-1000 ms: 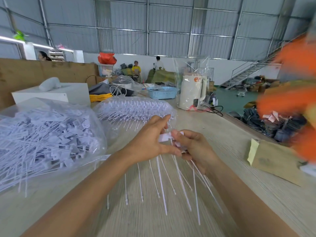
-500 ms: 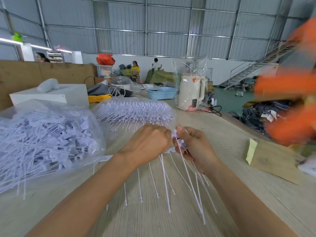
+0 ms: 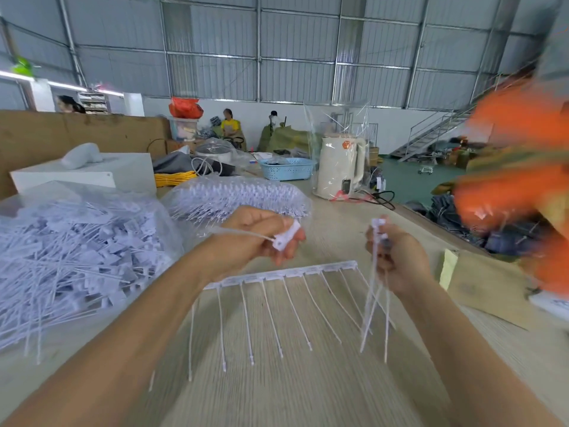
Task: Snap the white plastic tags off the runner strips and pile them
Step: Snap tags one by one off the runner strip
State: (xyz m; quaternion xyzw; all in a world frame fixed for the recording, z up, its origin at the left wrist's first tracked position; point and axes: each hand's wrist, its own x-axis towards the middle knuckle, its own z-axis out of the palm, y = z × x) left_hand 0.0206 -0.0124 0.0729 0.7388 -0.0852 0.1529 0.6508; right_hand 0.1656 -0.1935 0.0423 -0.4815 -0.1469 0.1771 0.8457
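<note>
1. You are pinching one freed white tag (image 3: pixel 286 238) in your left hand (image 3: pixel 261 238), its tail trailing left.
2. Your right hand (image 3: pixel 400 260) is gripping a small bunch of tags (image 3: pixel 374 291), tails hanging.
3. A runner strip (image 3: pixel 278 274) is lying between your hands on the table (image 3: pixel 308 396), eight or so tags seemingly attached.
4. The bagged pile (image 3: pixel 77 251) is waiting at left; much is remaining.

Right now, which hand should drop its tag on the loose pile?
Left, probably. The left hand pinches one snapped-off tag and sits nearer the bagged pile of loose tags at left. The right hand grips a small bunch of tags farther away, across the runner strip.
</note>
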